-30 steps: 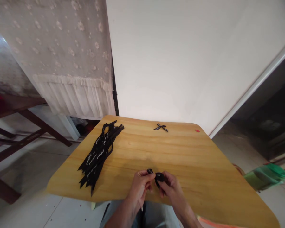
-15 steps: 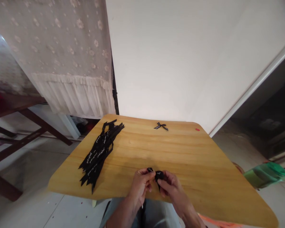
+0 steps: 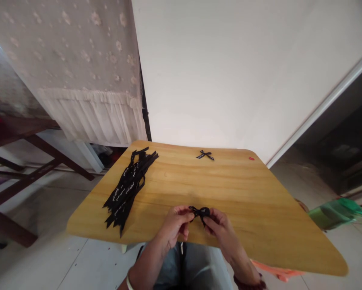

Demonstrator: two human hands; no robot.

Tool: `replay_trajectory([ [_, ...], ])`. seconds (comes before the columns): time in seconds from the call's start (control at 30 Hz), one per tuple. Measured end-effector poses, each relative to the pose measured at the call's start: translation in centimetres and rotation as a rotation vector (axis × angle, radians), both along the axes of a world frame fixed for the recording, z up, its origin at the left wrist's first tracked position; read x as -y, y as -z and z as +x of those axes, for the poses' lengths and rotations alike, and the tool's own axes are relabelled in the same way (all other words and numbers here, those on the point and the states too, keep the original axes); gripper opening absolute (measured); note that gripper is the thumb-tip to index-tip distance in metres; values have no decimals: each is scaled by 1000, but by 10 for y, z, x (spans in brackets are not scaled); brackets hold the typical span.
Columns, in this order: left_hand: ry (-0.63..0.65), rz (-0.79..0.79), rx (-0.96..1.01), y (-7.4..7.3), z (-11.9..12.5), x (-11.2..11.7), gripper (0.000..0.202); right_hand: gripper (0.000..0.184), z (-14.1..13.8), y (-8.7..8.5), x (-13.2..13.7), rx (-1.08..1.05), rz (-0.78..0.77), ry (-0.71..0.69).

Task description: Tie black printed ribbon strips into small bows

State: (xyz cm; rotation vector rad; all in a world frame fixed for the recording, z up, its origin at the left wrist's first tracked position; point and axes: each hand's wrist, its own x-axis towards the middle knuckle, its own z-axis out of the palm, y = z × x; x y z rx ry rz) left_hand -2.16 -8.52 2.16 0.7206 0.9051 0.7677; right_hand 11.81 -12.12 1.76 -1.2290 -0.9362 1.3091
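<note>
**Wooden table (image 3: 244, 201), two hands closed on one ribbon (image 3: 201, 212)**

The left hand (image 3: 175, 225) and the right hand (image 3: 221, 227) each pinch a looped side of the black ribbon, fingertips tight on it, just above the table's near edge. The pile of ribbon strips (image 3: 128, 187) by the left edge carries white lettering too small to read and lies well apart from the hands. A tied bow (image 3: 205, 154) sits near the far edge, with a red speck (image 3: 251, 158) towards the far right corner. Plain wood grain runs between the hands and the bow.
</note>
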Motion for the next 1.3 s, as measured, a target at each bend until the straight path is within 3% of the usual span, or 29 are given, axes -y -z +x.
replay_trajectory([
  [0.3, -56, -9, 59, 4, 7, 2, 22, 14, -1, -7, 2, 33, 34, -50],
  [0.43, -56, 53, -6, 3, 10, 4, 20, 16, 1, -10, 5, 31, 38, -110],
  [0.73, -9, 121, -205, 3, 16, 8, 17, 26, -1, -3, 2, 123, 2, -34],
  [1.03, -30, 112, -110, -8, 17, 6, 23, 18, -2, -1, 0, 233, 79, 19],
  [1.3, -101, 23, 50, 5, 23, 6, 30, 16, -7, -6, 5, 312, 108, 27],
])
